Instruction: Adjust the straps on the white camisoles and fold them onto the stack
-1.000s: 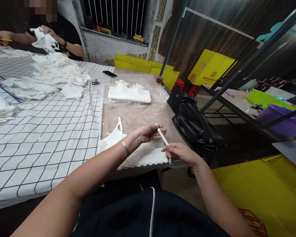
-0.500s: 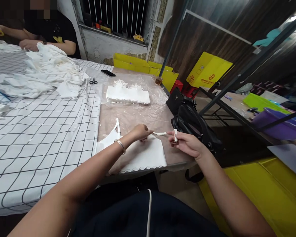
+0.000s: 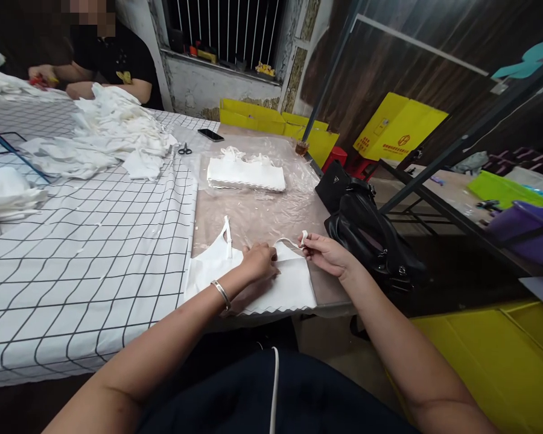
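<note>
Pressing down on a white garment [image 3: 271, 283] at the near edge of the desk [image 3: 257, 217], the left hand [image 3: 260, 262] lies palm down with its fingers curled on the cloth; it seems to pin the fabric rather than grip it, though the fingertips are hidden. The right hand [image 3: 328, 253] pinches the garment's thin white strap [image 3: 294, 242] between thumb and fingers, the strap end folded upright above the fingertips. A bangle [image 3: 221, 294] circles the left wrist. The garment lies flat on clear plastic sheeting [image 3: 262, 208], its hem scalloped, a second strap [image 3: 227, 229] reaching away from the person.

Farther back on the sheeting sits a neat stack of folded white pieces [image 3: 247, 173]. Left of it, a grid-patterned cloth [image 3: 85, 241] carries a loose heap of white garments [image 3: 113, 135], small scissors [image 3: 184, 149] and a phone [image 3: 210, 135]. A black handbag [image 3: 371, 235] rests just beside the desk's right edge. Behind it, a yellow carton [image 3: 398, 132] bears a red logo with lettering too small to read. Across the desk, another person's hands [image 3: 54, 78] work near the heap.
</note>
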A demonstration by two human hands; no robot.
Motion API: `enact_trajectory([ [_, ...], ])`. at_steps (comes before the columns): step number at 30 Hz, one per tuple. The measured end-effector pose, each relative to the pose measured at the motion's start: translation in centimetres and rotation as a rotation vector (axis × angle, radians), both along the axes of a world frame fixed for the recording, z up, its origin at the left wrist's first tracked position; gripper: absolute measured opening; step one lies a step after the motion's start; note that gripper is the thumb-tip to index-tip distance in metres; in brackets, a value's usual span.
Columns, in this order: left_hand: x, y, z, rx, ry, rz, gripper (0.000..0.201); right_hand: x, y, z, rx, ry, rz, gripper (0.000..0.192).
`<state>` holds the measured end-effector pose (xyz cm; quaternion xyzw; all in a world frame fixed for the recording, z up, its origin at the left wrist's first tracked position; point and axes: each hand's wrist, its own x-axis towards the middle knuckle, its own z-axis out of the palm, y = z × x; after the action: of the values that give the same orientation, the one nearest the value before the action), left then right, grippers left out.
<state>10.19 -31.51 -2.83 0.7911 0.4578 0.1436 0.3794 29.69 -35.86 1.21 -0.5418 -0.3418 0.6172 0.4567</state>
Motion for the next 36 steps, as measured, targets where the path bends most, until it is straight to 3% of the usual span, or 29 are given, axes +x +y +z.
enact_trajectory([
  [5,0.0,-0.3,-0.8,-0.04,-0.191,0.044,0.017,-1.1,0.3,-1.3,-0.073,0.029,-0.031,0.016],
  [12,-0.4,-0.5,-0.8,-0.068,-0.195,0.039,0.004,-1.9,0.2,-1.7,-0.042,0.04,-0.015,0.022],
  [23,-0.6,-0.4,-1.6,-0.091,-0.281,0.05,0.012,-2.2,0.3,-2.8,-0.079,0.026,-0.086,0.018],
  [36,-0.8,-0.3,-1.4,-0.093,-0.255,0.028,0.013,-4.4,0.0,-4.0,0.145,-0.152,-0.147,0.039],
])
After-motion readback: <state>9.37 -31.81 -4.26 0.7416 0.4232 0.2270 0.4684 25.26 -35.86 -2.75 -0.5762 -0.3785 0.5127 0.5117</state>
